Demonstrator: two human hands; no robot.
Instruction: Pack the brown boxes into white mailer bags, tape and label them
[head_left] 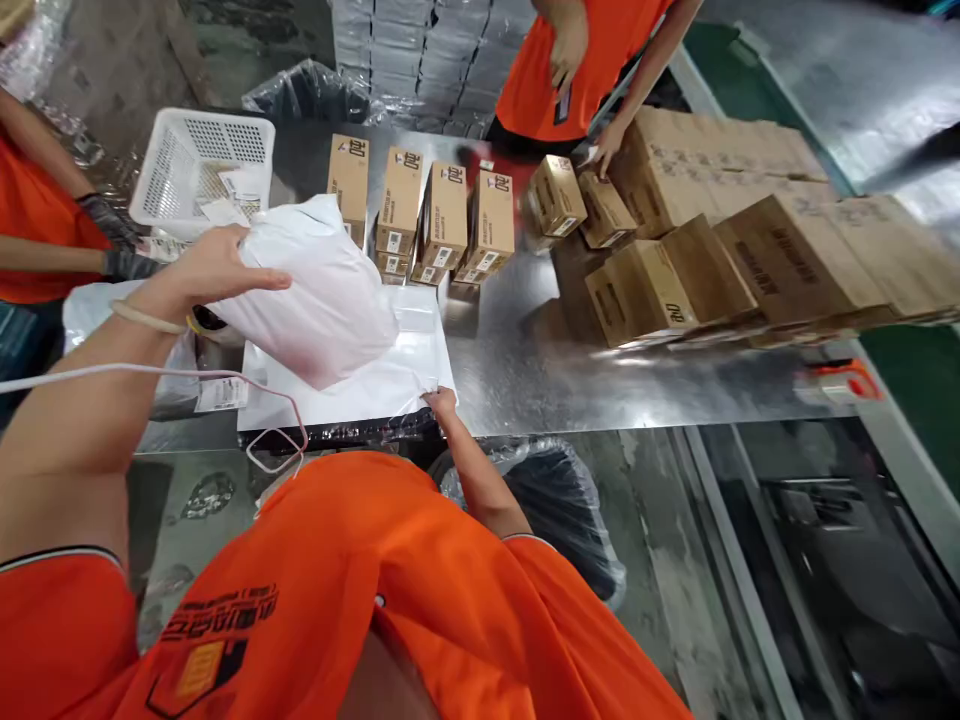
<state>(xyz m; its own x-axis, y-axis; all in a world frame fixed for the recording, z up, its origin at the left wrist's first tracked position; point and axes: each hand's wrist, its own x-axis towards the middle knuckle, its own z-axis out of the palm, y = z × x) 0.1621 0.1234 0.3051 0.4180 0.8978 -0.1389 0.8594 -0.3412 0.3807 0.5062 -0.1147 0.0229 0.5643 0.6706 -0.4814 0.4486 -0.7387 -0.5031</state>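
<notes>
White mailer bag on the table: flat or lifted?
Partly lifted: in the mailer bag, the left hand raises the bulging top; the right hand rests on the flat lower edge.

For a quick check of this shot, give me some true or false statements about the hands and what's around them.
The left hand rests on a white plastic mailer bag. True.
The right hand holds a cardboard box. False: it pinches the bag's flat lower edge.
The work table has a wooden top. False: its top is shiny metal.
A co-worker's dark-gloved hand is near a white perforated plastic basket. True.
</notes>
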